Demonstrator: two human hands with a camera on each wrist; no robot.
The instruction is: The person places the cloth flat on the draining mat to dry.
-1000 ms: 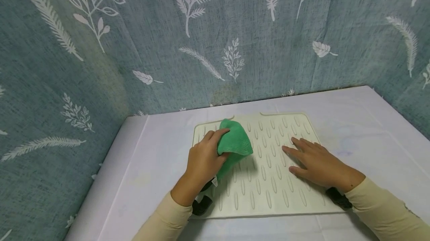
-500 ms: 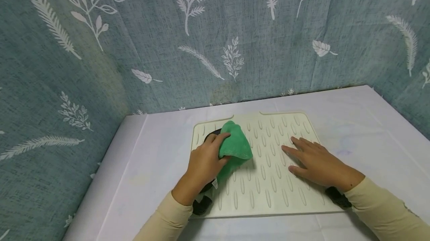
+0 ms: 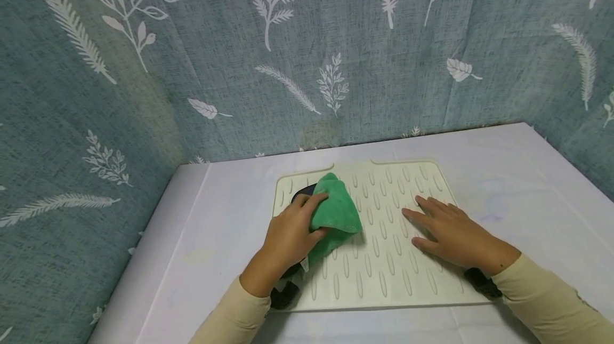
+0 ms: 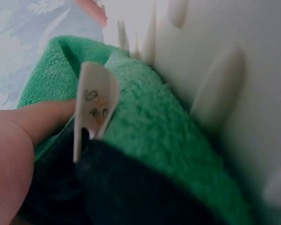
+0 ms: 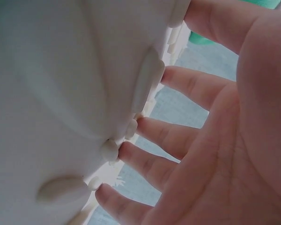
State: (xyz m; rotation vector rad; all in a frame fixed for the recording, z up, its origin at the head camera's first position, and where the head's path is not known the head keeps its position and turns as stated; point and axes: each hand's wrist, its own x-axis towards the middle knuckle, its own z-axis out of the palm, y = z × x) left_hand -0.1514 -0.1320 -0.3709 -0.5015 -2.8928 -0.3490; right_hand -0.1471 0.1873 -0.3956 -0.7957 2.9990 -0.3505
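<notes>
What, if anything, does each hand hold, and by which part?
Left hand: the cloth, gripped by its left side. Right hand: nothing; its fingertips touch the mat.

In the head view, the table (image 3: 211, 226) is evenly lit, and soft shadows are cast beside the cloth (image 3: 336, 206) and beneath the sleeves (image 3: 551, 296). In the left wrist view, the upper left is washed out, the bottom is lost in darkness, and the mat (image 4: 220, 89) is blurred. The right wrist view is dimly lit, the near mat softened.
</notes>
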